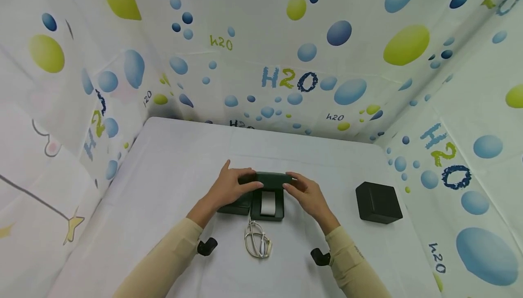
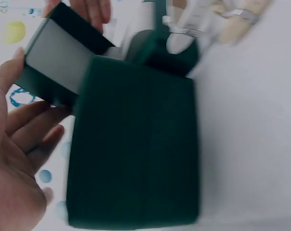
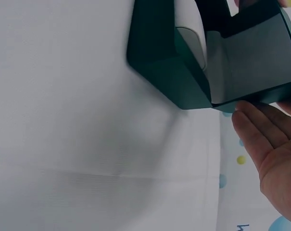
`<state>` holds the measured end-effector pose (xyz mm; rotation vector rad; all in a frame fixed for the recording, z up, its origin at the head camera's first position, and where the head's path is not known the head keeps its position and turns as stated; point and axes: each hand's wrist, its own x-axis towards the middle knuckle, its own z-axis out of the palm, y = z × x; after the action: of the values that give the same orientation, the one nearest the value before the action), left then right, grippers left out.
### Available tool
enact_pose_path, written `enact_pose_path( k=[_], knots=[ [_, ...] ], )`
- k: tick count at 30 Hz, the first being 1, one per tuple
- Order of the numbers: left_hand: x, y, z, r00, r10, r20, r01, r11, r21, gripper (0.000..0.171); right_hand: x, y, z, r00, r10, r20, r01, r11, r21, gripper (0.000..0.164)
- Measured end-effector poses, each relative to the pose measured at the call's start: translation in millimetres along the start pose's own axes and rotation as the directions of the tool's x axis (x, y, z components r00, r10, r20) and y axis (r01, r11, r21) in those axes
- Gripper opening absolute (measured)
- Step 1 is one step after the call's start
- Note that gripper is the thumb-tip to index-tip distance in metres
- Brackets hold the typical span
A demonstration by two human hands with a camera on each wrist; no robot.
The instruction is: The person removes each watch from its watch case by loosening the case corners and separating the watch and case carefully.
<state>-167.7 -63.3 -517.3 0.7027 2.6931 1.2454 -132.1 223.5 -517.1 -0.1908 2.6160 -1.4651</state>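
Note:
A dark green box [image 1: 267,217] stands open, with a white cushion [image 1: 268,203] inside it. Its raised lid [image 1: 273,180] has a pale lining [image 3: 260,53]. My left hand [image 1: 227,186] pinches the lid's left side between thumb and fingers. On the lid's right side, my right hand [image 1: 305,194] holds the edge with its thumb and fingertips. Another dark green box [image 1: 234,207], shut, sits directly left of the open one, partly under my left hand; it fills the middle of the left wrist view. In front lies a looped bundle of thin pale bands [image 1: 258,240], blurred up close.
A black cube-shaped box [image 1: 377,202] stands to the right on the white-covered table [image 1: 184,153]. Hanging cloth [image 1: 245,53] printed with coloured dots and lettering encloses the table at the back and sides.

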Motion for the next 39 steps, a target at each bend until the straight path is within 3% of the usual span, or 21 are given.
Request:
enact_pose_path(
  k=[5,13,20,33,39],
  knots=[
    [-7.7,-3.8,8.4,0.999,0.013,-0.049,-0.013,1.000,-0.004,0.061,-4,4,3,1.000,-0.024,-0.002,0.024,0.999,0.034,0.052],
    [-17.8,-3.5,14.3,0.998,0.012,-0.069,-0.016,0.998,-0.057,0.062,-11,11,9,0.996,-0.081,-0.027,0.083,0.994,0.075,0.052],
    [-23.8,-4.5,16.4,0.997,-0.045,-0.069,0.039,0.996,-0.081,0.060,-16,16,15,0.981,-0.177,-0.079,0.182,0.981,0.066,0.049],
    [-26.5,-5.9,16.7,0.998,-0.012,-0.063,0.007,0.997,-0.074,0.060,-22,27,21,0.972,-0.219,-0.085,0.226,0.970,0.090,0.050],
    [-27.4,-7.2,16.8,0.998,0.005,-0.055,-0.007,0.999,-0.044,0.061,-26,34,25,0.949,-0.297,-0.105,0.304,0.951,0.059,0.052]
  ],
)
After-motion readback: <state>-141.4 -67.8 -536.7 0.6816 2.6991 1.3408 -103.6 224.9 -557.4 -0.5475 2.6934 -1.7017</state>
